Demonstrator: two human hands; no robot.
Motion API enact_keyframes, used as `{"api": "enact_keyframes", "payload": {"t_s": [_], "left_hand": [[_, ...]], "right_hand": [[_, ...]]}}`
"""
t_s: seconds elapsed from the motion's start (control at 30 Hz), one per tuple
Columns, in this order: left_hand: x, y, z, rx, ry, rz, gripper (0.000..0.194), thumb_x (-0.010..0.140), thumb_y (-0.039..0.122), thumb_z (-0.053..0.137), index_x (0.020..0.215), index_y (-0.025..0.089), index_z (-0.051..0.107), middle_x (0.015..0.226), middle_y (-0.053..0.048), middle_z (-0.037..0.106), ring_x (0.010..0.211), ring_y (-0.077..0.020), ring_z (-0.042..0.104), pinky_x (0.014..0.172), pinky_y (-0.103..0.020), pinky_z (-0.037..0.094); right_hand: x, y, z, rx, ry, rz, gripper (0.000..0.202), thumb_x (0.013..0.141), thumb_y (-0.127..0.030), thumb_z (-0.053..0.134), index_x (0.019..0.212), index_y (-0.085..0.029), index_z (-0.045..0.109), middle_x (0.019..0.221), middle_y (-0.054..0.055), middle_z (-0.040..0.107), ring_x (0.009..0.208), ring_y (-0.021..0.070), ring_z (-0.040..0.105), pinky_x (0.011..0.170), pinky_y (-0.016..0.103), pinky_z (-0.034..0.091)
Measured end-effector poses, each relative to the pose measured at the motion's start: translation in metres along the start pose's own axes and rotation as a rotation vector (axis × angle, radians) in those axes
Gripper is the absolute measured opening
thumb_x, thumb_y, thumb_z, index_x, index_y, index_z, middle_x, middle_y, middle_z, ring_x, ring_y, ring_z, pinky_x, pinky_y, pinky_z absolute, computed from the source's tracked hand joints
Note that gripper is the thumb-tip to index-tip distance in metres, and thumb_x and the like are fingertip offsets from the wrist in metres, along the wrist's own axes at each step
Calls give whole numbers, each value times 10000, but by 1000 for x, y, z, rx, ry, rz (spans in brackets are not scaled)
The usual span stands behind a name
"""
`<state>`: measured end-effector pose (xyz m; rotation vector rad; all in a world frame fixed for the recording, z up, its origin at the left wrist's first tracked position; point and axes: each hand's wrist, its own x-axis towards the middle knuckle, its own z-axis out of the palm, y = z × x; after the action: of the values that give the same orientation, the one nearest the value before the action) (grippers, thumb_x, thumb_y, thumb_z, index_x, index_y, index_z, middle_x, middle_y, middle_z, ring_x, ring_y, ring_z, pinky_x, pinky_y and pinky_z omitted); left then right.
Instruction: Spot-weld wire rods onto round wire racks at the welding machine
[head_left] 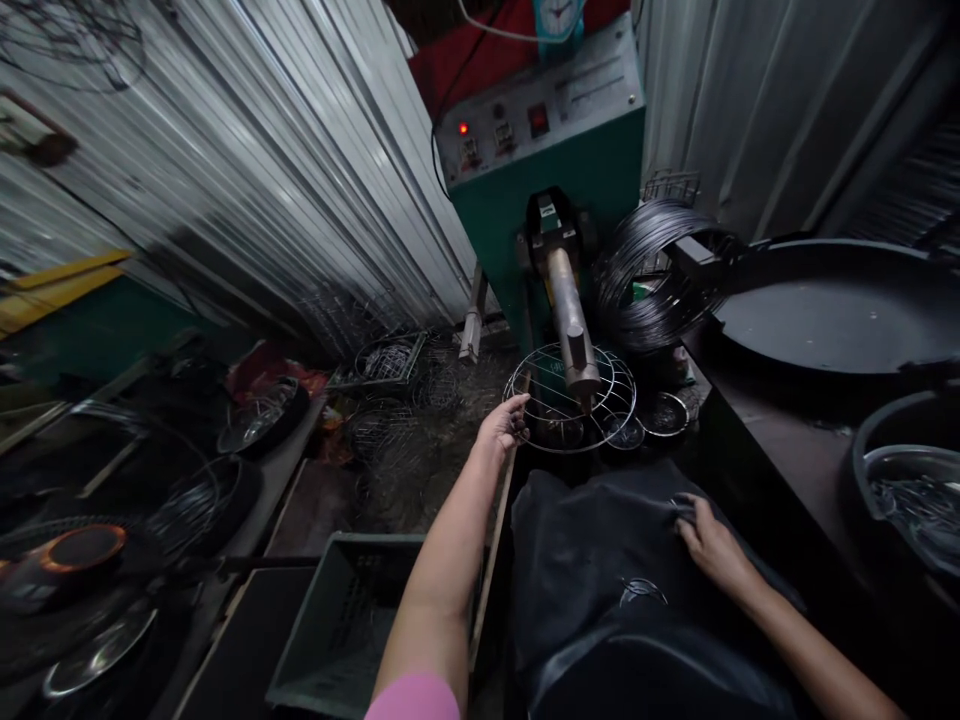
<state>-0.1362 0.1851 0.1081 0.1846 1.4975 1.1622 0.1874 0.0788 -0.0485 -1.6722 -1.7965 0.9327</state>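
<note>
My left hand is closed on the left rim of a round wire rack made of rings and parallel bars. The rack sits at the tip of a thick metal arm that juts from a green machine. Over the black apron on my lap, my right hand is pinched together, with what looks like a small bent wire at its fingertips. Several more small curved wires lie on the apron, left of that hand.
A coil of wire stands right of the machine, beside a large black pan. At the far right, a bowl holds small wire pieces. A green crate stands at lower left, and wire parts litter the floor.
</note>
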Motion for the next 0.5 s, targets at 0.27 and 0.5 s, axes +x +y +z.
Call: {"api": "enact_keyframes", "payload": {"t_s": [0.27,0.5], "left_hand": [[-13,-34,6,-266,-30,128,372,516,147,745,560,171,377,436,115,251,340,1,186,336,-156,162],[-29,-51,16,-328,13,208,329,469,175,727,612,163,431,464,115,283,341,-7,241,335,-164,159]], "right_hand": [[17,-87,-33,480,-50,26,210,754,-406,527,739,-205,469,607,-25,532,523,117,501,498,237,413],[34,-157,-35,769,-178,-37,356,742,-512,571,857,-174,559,694,5,585,511,94,489,474,222,392]]}}
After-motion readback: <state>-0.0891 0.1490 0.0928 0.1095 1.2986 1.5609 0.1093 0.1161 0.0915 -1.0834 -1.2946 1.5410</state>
